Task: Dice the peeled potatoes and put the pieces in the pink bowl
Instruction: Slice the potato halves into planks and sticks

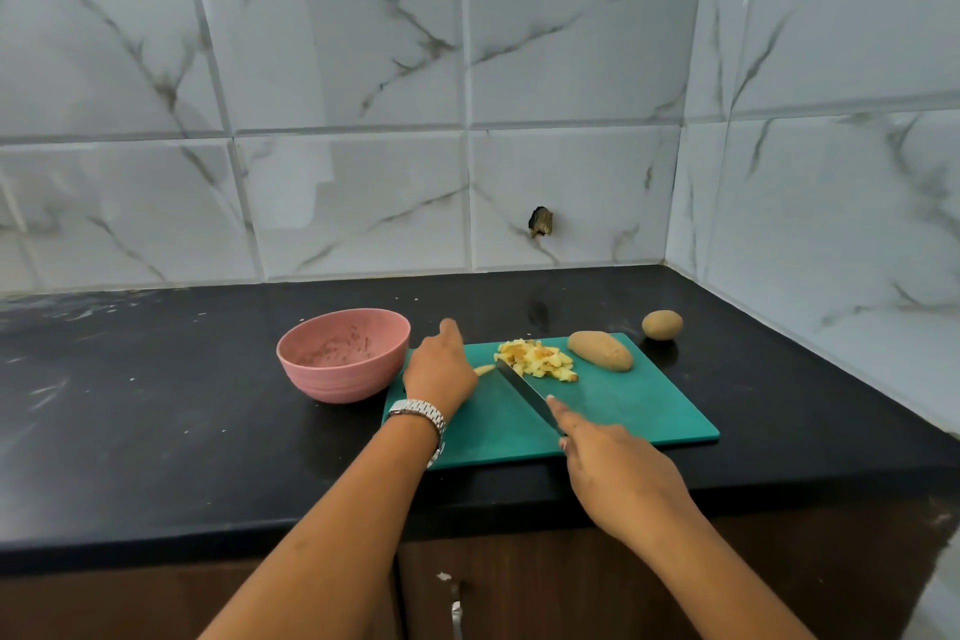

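A teal cutting board (623, 411) lies on the black counter. On it sits a pile of diced potato pieces (537, 359) and a whole long potato (600, 351) at the far right. My right hand (608, 463) grips a knife (524, 392), index finger along the blade, whose tip reaches the pile. My left hand (439, 369), with a wristwatch, rests on the board's left end over a small potato piece (484, 369); whether it holds that piece is hidden. The pink bowl (343, 353) stands just left of the board, with no potato in it.
A small round potato (662, 325) lies on the counter (156, 405) beyond the board's far right corner. Marble-tiled walls meet in a corner at the back right. Brown cabinet doors (519, 587) run below the counter's front edge.
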